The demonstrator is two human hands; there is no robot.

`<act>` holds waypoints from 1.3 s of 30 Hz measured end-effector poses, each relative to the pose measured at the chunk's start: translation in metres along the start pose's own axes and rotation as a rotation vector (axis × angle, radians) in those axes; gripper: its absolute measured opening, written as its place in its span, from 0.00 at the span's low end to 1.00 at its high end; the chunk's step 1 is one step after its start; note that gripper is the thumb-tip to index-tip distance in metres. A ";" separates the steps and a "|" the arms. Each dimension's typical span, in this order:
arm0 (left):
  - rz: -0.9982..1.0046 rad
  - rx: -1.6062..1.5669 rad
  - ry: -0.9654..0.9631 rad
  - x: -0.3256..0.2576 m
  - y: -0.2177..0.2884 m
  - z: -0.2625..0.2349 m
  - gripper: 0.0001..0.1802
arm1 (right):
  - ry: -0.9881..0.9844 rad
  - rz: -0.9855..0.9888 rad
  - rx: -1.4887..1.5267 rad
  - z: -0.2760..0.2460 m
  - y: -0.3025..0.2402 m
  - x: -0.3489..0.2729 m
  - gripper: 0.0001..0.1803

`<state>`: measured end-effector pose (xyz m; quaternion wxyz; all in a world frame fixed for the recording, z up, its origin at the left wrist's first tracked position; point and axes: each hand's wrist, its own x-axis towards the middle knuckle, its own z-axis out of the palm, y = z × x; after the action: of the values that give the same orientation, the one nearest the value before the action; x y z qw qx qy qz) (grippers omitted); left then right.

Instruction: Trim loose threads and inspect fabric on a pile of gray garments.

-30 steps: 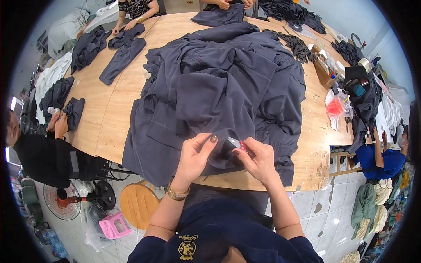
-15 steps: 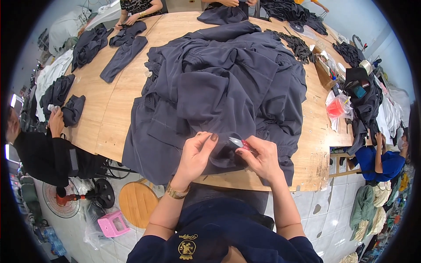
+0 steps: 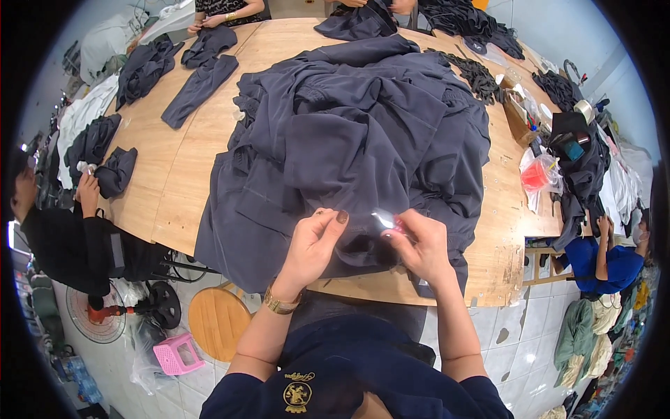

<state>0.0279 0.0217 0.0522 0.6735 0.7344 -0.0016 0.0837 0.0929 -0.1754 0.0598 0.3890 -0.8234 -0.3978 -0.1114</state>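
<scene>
A large heap of dark grey garments (image 3: 349, 140) covers the middle of the wooden table (image 3: 174, 181). My left hand (image 3: 314, 241) pinches the near edge of the top garment, thumb and fingers closed on the cloth. My right hand (image 3: 419, 244) grips a small shiny metal tool (image 3: 385, 221) against the same cloth, just right of the left hand. Both hands are close together at the table's near edge. What the tool's tip touches is hidden by my fingers.
Smaller dark cloth pieces (image 3: 199, 87) lie at the far left of the table. A red bag (image 3: 537, 174) and a box of small items (image 3: 520, 112) sit at the right edge. A person in black (image 3: 77, 237) works at left, another in blue (image 3: 600, 258) at right. A round wooden stool (image 3: 218, 320) stands below.
My hands stayed at the garment's near edge; the right hand with the shiny tool shifted slightly, and the left fingers closed tighter on the cloth.
</scene>
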 end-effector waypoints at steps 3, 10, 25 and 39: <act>0.044 0.043 -0.036 -0.005 0.001 0.008 0.10 | 0.010 0.405 0.418 0.004 0.002 -0.008 0.10; 0.026 0.169 0.046 -0.010 -0.003 0.011 0.09 | -0.090 0.466 0.601 0.025 0.014 -0.010 0.15; -0.185 -0.159 0.033 0.000 -0.043 -0.012 0.10 | 0.203 0.696 1.228 0.045 0.036 0.002 0.16; -0.243 -0.151 -0.095 0.011 -0.032 0.010 0.11 | 0.033 0.572 1.056 0.041 0.027 0.004 0.10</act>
<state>0.0438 0.0162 0.0211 0.7311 0.6796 0.0489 -0.0336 0.1107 -0.1536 0.0194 0.7660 -0.5915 -0.1560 0.1975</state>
